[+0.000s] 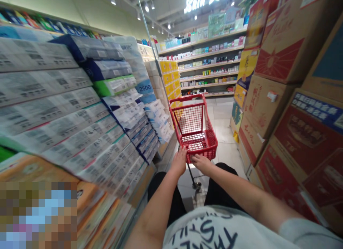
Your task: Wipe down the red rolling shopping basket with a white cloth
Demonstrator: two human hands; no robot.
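A red plastic shopping cart [213, 141] stands upright in the aisle directly ahead of me, its mesh basket holding nothing that I can see. My left hand [179, 161] is closed on the near left corner of the basket's rim. On the near edge, a little to the right, my right hand [201, 164] grips the same cart with its fingers curled over. A red bar crosses the cart's far end. Below the basket, a thin dark leg and a caster wheel [197, 185] show between my legs.
Stacked white tissue packs [88, 123] line the left side, with orange packs [34, 170] nearer. Cardboard cartons [264, 106] and red boxes [300, 134] are piled on the right. Past the cart, yellow boxes [170, 79] and shelves of small products [209, 66] stand beyond the tiled floor [222, 116].
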